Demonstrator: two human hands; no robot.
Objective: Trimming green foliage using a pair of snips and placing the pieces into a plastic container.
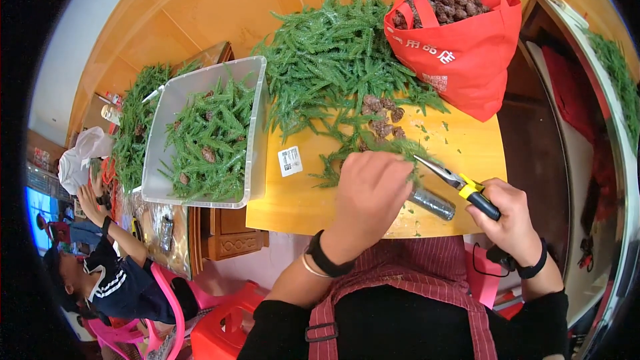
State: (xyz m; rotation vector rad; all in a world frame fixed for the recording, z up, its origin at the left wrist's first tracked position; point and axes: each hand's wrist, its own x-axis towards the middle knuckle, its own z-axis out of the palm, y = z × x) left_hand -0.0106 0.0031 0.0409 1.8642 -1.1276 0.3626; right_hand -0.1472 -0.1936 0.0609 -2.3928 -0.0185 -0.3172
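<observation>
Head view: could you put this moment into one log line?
Left hand: over green sprig, grip hidden | Right hand: gripping pliers | Beyond: loose pinecones, red bag | Leftward: plastic bin

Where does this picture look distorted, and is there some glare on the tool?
Head view: the edge of the wooden wall bows strongly toward the rim, and the corners fall to black; head view again: the metal of the pliers shows small bright highlights.

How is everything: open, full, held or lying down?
Pliers: held in right hand; jaws' opening unclear.
Left hand: curled, grip hidden.
Dark cylinder: lying on its side.
Green sprigs: heaped loosely.
Red bag: open, filled with pine cones.
Clear bin: open, partly filled.
</observation>
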